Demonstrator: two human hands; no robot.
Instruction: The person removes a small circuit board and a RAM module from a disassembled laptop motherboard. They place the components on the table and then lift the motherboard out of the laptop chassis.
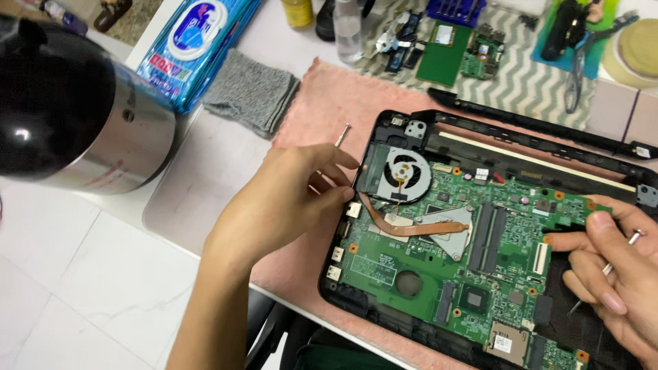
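Fingers: left hand [288, 199] has its fingers curled narrow, tips touching the left edge of the opened laptop base [356, 301] beside the fan [406, 175]; nothing visibly held.
Right hand [617, 274]: fingers wrapped around a thin metal screwdriver [620, 253], index finger laid on the right part of the green motherboard [439, 253].
Laptop base: lies on a pink cloth [322, 103], near right of the scene, motherboard and copper heat pipe [411, 229] exposed.
Far: circuit boards [462, 48] on a zigzag mat [514, 82], black bezel strip [541, 123].
Left: grey cloth [250, 89], blue wipes pack [195, 44], steel and black flask [75, 109].
Loose: one small metal pin [343, 134] on the pink cloth, far of the left hand.
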